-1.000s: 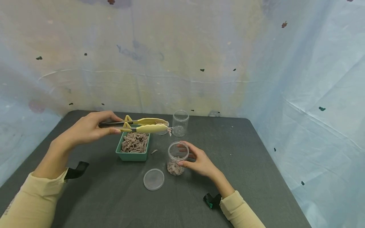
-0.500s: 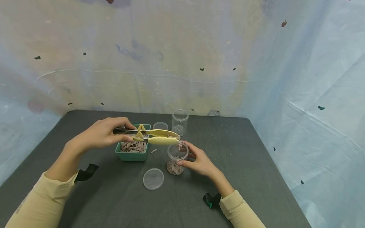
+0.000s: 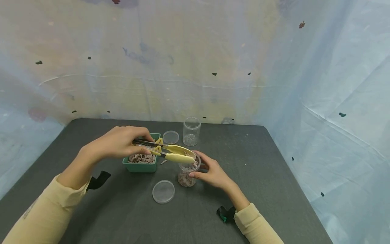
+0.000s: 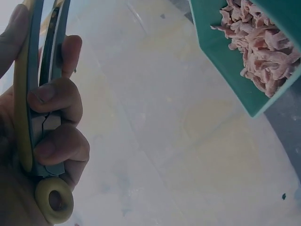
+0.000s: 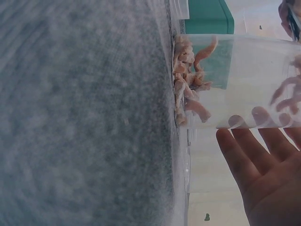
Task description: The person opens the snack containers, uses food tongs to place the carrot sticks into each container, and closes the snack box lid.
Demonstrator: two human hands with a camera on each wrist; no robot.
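The left hand (image 3: 122, 142) pinches the yellow tongs (image 3: 178, 158), their tips and strips (image 3: 195, 164) over the mouth of the near jar (image 3: 187, 169) — right of the green tub (image 3: 141, 168) — which the right hand (image 3: 210, 171) grips. Centring the tips before loosening should keep strips off the rim.

Here slant the yellow-headed metal tongs (image 3: 177, 158), tips right at the mouth of the upright, clear plastic jar (image 5: 247, 80)! Limp pinkish-brown strips (image 5: 290, 89) dangle inside its top, more heaped at its bottom.
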